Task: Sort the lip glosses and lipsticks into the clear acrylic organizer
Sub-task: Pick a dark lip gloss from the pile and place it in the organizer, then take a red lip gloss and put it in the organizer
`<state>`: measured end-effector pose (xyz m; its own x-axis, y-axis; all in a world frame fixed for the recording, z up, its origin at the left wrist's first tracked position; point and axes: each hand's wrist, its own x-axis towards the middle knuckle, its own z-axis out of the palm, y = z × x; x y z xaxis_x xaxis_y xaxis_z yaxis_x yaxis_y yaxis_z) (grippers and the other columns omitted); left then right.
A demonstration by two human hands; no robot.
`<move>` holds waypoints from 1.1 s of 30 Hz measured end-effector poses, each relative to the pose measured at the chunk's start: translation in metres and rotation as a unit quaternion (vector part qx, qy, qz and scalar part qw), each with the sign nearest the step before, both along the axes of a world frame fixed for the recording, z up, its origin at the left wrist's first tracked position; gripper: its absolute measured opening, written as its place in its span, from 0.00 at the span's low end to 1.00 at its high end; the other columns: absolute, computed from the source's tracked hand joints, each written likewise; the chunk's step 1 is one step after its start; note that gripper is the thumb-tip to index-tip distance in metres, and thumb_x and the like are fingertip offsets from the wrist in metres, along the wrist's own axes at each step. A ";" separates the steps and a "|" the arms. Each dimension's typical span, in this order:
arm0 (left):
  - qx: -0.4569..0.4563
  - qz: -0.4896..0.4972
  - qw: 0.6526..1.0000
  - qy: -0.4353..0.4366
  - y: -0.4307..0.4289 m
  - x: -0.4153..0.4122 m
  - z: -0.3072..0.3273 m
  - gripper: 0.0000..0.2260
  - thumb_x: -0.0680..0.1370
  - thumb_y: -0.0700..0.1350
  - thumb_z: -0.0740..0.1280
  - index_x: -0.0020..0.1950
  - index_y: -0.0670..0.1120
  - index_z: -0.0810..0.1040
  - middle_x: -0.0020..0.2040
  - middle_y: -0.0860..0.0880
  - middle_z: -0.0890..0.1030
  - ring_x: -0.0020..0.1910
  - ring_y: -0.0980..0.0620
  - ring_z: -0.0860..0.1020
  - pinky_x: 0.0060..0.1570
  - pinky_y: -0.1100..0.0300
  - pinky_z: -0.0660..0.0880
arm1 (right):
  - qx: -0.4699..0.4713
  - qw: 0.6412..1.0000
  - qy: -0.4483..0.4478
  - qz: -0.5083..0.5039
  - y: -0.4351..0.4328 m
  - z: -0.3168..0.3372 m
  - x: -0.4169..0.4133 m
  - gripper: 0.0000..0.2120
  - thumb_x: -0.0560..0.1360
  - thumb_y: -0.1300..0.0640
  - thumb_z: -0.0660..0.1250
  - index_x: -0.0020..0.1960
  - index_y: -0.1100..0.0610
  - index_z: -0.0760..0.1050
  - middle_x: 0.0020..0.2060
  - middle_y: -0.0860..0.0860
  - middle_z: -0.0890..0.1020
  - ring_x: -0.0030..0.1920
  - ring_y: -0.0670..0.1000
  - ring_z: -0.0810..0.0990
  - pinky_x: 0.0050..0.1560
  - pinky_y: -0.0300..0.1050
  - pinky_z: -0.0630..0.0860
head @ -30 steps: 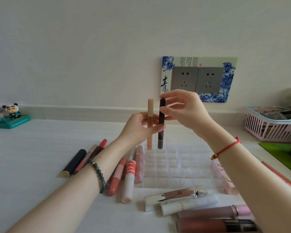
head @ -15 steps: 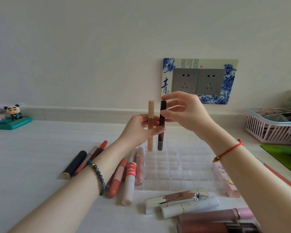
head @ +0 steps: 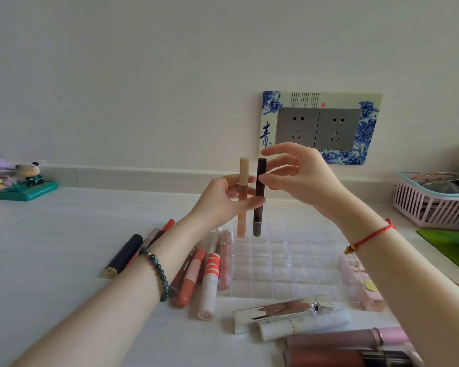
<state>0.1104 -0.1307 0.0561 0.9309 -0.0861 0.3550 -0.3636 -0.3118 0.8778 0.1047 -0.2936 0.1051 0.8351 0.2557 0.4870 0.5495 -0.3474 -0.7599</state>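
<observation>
The clear acrylic organizer (head: 289, 274) sits mid-table, a grid of small compartments. Two slim tubes stand upright in its back row: a peach lip gloss (head: 243, 170) and, just to its right, a dark brown lip gloss (head: 257, 226). My left hand (head: 220, 202) holds the peach tube at mid-height, its thumb reaching across the front of both tubes. My right hand (head: 302, 176) pinches the dark tube below its cap between thumb and middle finger, index finger raised above. Loose tubes lie left of the organizer (head: 210, 282) and in front of it, among them a silver lipstick (head: 281, 312).
A black tube (head: 122, 256) lies far left. A pink box (head: 363, 287) lies against the organizer's right side. A pink basket (head: 432, 205) and a green mat (head: 451, 247) are at the right, a panda figurine (head: 29, 178) at the back left, and wall sockets (head: 318, 128) behind.
My right index finger has lifted and straightened above the dark tube's cap. Both tubes stay upright in the same back-row compartments.
</observation>
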 end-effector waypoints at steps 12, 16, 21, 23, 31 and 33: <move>-0.045 0.047 0.997 -0.040 0.046 -0.027 0.036 0.37 0.63 0.65 0.68 0.67 0.50 0.67 0.54 0.61 0.75 0.57 0.66 0.74 0.54 0.70 0.69 | 0.047 0.995 -0.086 0.006 0.001 0.034 -0.033 0.14 0.69 0.59 0.71 0.53 0.48 0.76 0.41 0.47 0.84 0.39 0.41 0.83 0.45 0.34 0.79; 0.001 0.095 0.994 -0.049 0.075 -0.046 0.028 0.28 0.72 0.58 0.63 0.68 0.48 0.66 0.56 0.59 0.72 0.59 0.62 0.70 0.46 0.81 0.66 | 0.033 0.994 -0.095 0.046 0.015 0.038 -0.047 0.13 0.70 0.61 0.70 0.51 0.48 0.76 0.41 0.47 0.84 0.40 0.42 0.83 0.48 0.37 0.79; 0.070 0.146 0.986 -0.028 0.124 -0.072 0.005 0.21 0.74 0.50 0.65 0.66 0.48 0.68 0.58 0.56 0.75 0.55 0.65 0.74 0.48 0.81 0.65 | -0.044 0.992 -0.088 0.078 0.040 0.023 -0.058 0.12 0.70 0.60 0.69 0.51 0.48 0.76 0.41 0.45 0.83 0.41 0.40 0.82 0.47 0.33 0.78; 0.076 0.162 0.984 -0.014 0.140 -0.082 -0.007 0.21 0.74 0.47 0.67 0.65 0.47 0.69 0.58 0.53 0.76 0.58 0.61 0.74 0.60 0.67 0.67 | -0.081 0.990 -0.075 0.085 0.052 0.011 -0.060 0.12 0.71 0.59 0.69 0.53 0.49 0.76 0.43 0.46 0.82 0.42 0.40 0.82 0.47 0.35 0.79; 0.226 0.160 0.961 -0.010 0.156 -0.104 -0.049 0.26 0.71 0.48 0.71 0.68 0.52 0.67 0.64 0.57 0.72 0.64 0.62 0.68 0.61 0.70 0.60 | -0.229 0.967 -0.045 0.101 0.110 -0.035 -0.041 0.15 0.73 0.59 0.66 0.59 0.55 0.73 0.49 0.52 0.80 0.49 0.49 0.79 0.54 0.44 0.76; 0.258 0.152 0.954 -0.007 0.156 -0.104 -0.053 0.28 0.71 0.49 0.71 0.69 0.52 0.66 0.67 0.57 0.70 0.66 0.62 0.66 0.61 0.72 0.58 | -0.263 0.960 -0.035 0.085 0.123 -0.043 -0.028 0.16 0.74 0.57 0.64 0.61 0.56 0.71 0.52 0.53 0.79 0.51 0.51 0.78 0.55 0.43 0.73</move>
<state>0.0061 0.0255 0.0036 0.9359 0.0207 0.3516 -0.1981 -0.7945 0.5740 0.0766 -0.1705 0.0617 0.7296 0.6118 0.3057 0.6754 -0.5740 -0.4630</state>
